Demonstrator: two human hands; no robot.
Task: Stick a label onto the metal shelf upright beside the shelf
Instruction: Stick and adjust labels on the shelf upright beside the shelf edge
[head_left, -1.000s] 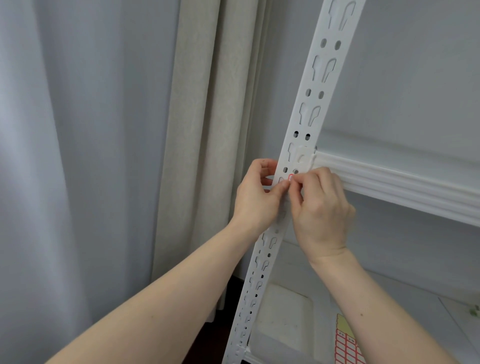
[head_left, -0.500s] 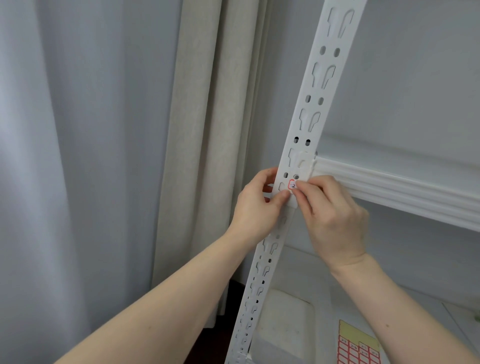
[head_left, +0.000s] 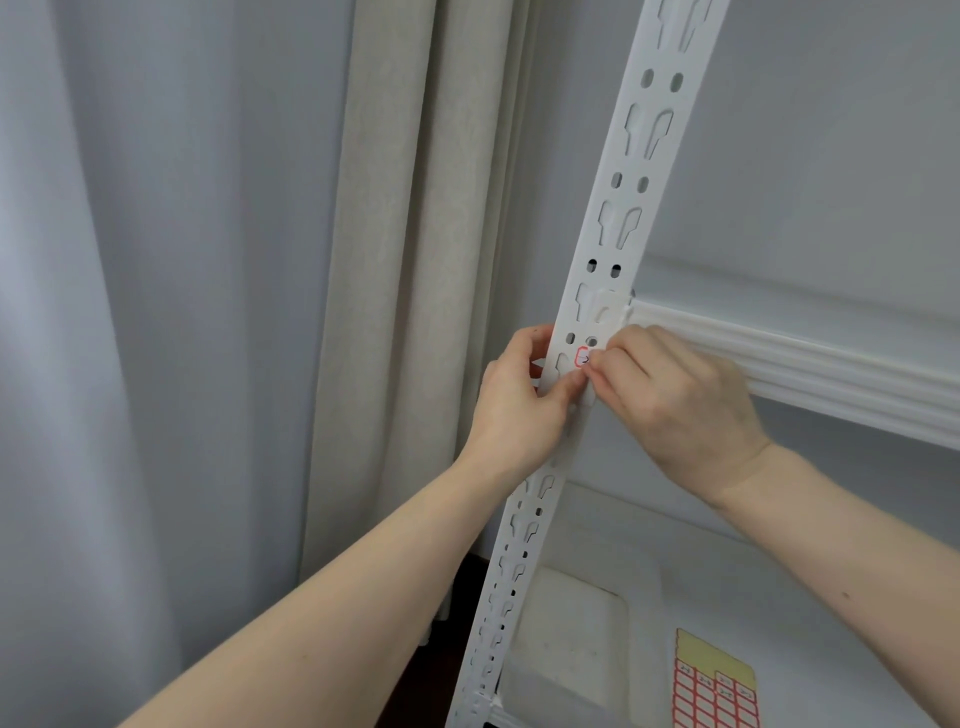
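A white perforated metal upright (head_left: 631, 171) runs up the middle of the view, leaning right towards the top. A small red-bordered label (head_left: 582, 356) lies on its face just below the shelf's front rail (head_left: 789, 358). My left hand (head_left: 519, 405) grips the upright from the left, fingers curled behind it and thumb on its front. My right hand (head_left: 675, 400) covers the right part of the label with its fingertips and presses it onto the metal. Only the label's left edge shows.
A yellow backing sheet of red-bordered labels (head_left: 714, 686) lies on the lower shelf (head_left: 779, 597) at the bottom right, beside a white foam block (head_left: 566, 639). Beige and grey curtains (head_left: 405, 260) hang close on the left. A grey wall stands behind the shelf.
My right fingertips have slid down onto the label, which now lies flatter on the upright. My left hand keeps its grip in the same place.
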